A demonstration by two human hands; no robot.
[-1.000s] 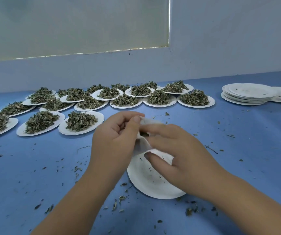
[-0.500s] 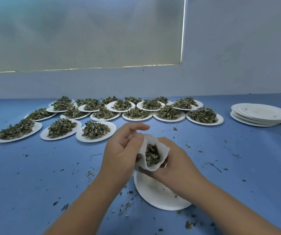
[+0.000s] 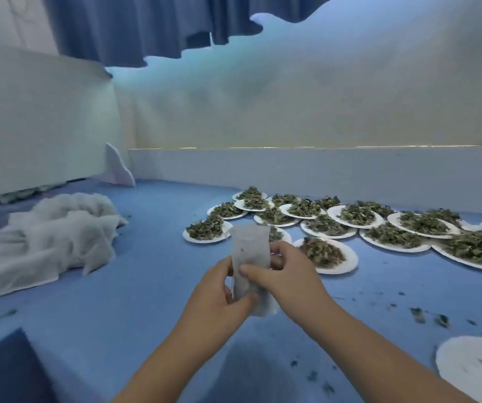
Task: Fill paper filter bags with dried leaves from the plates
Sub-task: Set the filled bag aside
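Both hands hold one white paper filter bag (image 3: 250,251) upright above the blue table. My left hand (image 3: 219,289) grips its lower left side, and my right hand (image 3: 280,274) pinches its right side with the thumb across the front. Dark leaves show faintly through the paper. Several white plates heaped with dried leaves (image 3: 324,253) spread over the table behind and to the right of the bag. An emptied white plate (image 3: 472,370) with a few crumbs lies at the lower right.
A crumpled pile of white filter bags or cloth (image 3: 50,237) lies on the table at the left. Loose leaf bits (image 3: 429,315) are scattered on the blue table at the right. A dark blue object (image 3: 4,370) sits at the lower left corner.
My view has swung left. The bag, held open with leaves visible earlier, now stands upright and closed between both hands. The emptied plate now lies far to the lower right.
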